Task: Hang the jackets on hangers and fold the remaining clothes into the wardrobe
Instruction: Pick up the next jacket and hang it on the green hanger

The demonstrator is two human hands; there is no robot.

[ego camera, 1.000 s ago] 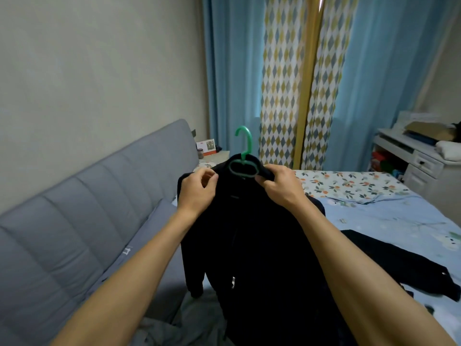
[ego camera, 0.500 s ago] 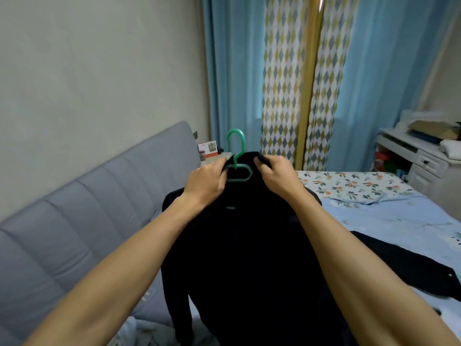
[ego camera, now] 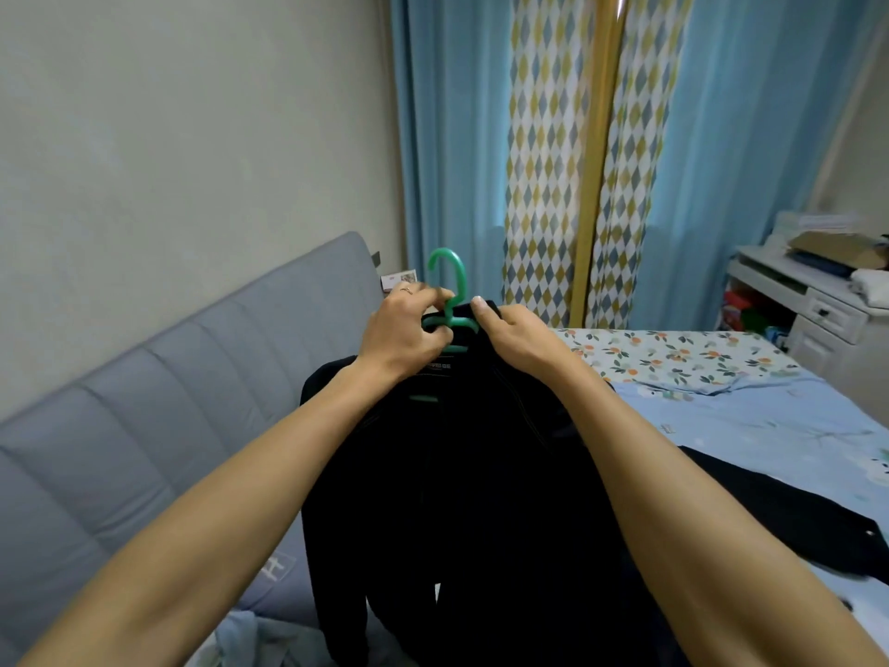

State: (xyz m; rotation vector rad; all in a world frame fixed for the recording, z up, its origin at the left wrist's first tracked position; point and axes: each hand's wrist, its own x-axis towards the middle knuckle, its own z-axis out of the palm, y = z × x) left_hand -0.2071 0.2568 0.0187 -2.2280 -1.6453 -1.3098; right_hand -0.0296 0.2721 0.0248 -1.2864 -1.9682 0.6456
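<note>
Jacket [ego camera: 462, 483] on a green hanger [ego camera: 450, 300], held up in the air in front of us, above the near edge of the bed [ego camera: 750, 426] and beside the grey headboard [ego camera: 158, 402]. We keep it high so that the black cloth hangs free under its own weight and the shoulders can settle on the hanger's arms. Our left hand [ego camera: 401, 337] curls round the hanger just under the hook, carrying the load there; its fingers [ego camera: 433, 300] are bent close about the green neck. Our right hand [ego camera: 512, 332] pinches the collar beside the hook, thumb on top, apparently to draw the cloth square across the hanger. The hook stands clear above both hands, left free, we judge, for a rail; no wardrobe shows in this view. A second dark garment [ego camera: 789, 517] lies spread on the bed at our right, not yet dealt with. We judge this jacket nearly seated, with the carry to the wardrobe to come.
</note>
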